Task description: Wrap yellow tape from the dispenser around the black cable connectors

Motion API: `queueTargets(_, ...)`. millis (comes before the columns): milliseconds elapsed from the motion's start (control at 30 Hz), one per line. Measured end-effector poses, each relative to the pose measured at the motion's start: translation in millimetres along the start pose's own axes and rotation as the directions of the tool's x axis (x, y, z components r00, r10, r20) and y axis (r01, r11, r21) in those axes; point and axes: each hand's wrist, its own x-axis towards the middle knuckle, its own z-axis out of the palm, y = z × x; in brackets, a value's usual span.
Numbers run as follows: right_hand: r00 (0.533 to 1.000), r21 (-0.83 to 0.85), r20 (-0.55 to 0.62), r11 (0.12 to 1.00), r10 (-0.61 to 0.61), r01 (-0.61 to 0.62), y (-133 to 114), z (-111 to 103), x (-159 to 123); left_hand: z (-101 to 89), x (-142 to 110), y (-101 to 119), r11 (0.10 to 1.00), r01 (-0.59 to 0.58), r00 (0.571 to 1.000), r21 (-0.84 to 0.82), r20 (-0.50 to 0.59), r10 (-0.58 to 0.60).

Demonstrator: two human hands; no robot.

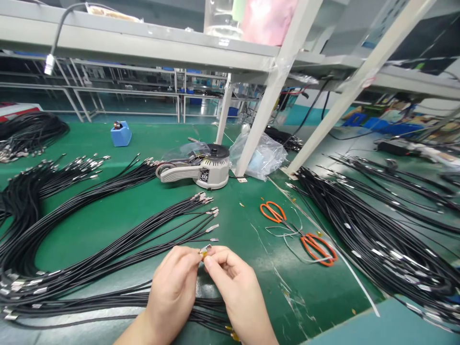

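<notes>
My left hand (174, 287) and my right hand (235, 287) meet low in the middle of the view, over the green mat (108, 225). Both pinch the small metal connector (205, 250) at the end of a black cable, and a bit of amber tape shows on it. The cable itself runs under my hands and is mostly hidden. A fan of black cables with metal ends (151, 230) lies just beyond my fingers, its tips pointing right. More cable ends (108, 302) lie under my left wrist.
A grey tape dispenser (201, 170) stands behind the cables. Orange-handled scissors (298, 230) lie to the right among white strips. Large cable bundles lie at right (377, 230) and at left (21, 201). White shelf legs (269, 96), a clear bag (262, 153) and a blue box (121, 133) stand farther back.
</notes>
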Motion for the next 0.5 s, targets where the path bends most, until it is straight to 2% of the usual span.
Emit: queueTargets(500, 1.0, 0.019, 0.027, 1.0, -0.01, 0.01, -1.5, 0.9, 0.6, -2.8, 2.0, 0.5, 1.0, -0.002, 1.0, -0.019, -0.029, 0.001)
